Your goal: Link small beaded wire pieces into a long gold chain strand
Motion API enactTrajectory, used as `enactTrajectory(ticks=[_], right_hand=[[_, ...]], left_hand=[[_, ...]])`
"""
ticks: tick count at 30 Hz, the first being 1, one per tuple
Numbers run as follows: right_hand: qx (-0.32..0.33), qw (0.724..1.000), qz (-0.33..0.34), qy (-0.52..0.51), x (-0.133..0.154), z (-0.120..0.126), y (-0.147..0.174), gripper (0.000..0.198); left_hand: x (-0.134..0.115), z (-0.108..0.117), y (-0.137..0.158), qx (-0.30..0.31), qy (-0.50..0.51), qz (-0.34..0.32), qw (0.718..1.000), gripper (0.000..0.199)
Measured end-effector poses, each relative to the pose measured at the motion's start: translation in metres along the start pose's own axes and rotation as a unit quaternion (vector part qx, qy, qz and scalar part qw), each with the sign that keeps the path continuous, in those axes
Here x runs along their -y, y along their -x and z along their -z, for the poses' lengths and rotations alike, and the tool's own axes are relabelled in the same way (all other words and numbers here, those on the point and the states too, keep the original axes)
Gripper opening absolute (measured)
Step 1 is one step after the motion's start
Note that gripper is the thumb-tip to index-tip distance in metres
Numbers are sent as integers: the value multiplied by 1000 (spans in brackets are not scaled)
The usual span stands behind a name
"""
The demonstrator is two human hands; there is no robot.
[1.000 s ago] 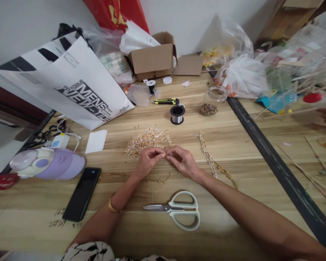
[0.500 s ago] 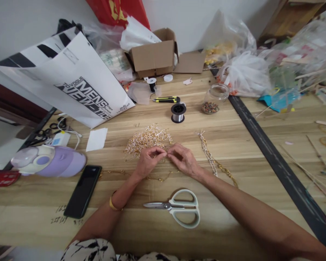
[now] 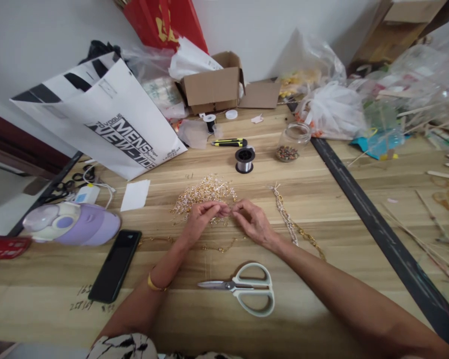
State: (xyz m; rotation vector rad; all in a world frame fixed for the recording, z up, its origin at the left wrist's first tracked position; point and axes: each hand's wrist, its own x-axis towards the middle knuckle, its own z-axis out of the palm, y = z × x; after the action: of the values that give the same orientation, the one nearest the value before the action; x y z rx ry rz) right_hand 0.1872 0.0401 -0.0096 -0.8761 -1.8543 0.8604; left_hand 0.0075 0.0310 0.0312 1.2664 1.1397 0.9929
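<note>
Your thumb's slid back on your bare left hand (image 3: 204,217), fingers pressed together; can't tell if your bare right hand (image 3: 252,222) is pinching anything. Heap of tiny gold-and-clear shiny bits (image 3: 200,192) sits just beyond your left fingers.

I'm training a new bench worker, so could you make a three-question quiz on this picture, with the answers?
1. True or false: the scissors lie nearer the person than the pile of small pieces.
2. Which is nearest the yellow-and-black knife? A: purple bottle; B: silver spool; C: red bag.
3. Which hand is nearer the phone, the left hand or the right hand?
Key: 1 true; 2 B; 3 left hand.
</note>
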Motion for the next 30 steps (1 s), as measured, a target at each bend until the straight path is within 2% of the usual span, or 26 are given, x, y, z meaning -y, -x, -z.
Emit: enactTrajectory(ticks=[7,12,16,18,20,23,26,30], right_hand=[[3,1000,-10,-6,0,0,0,7],[7,1000,-17,-1,2,1,1,6],[5,1000,-17,-5,2,0,0,6],[4,1000,-15,-6,1,0,0,5],[1,1000,-13,-6,1,0,0,6],[-3,1000,-9,-1,1,0,1,6],[-4,1000,-11,-4,2,1,0,6],[-5,1000,-18,-13,2,1,0,6]], left_hand=[[-3,-1,1,-29,-34,0,999,22],[0,1,0,-60,-62,-24,996,20],[-2,11,-3,-91,-99,-58,989,24],[-6,22,-5,-120,-156,-83,977,27],[-13,36,-8,-162,-256,-116,946,22],[-23,61,-10,-196,-417,-146,875,17],[-28,87,-8,-199,-562,-124,793,17],[-25,119,2,-161,-706,-68,687,19]])
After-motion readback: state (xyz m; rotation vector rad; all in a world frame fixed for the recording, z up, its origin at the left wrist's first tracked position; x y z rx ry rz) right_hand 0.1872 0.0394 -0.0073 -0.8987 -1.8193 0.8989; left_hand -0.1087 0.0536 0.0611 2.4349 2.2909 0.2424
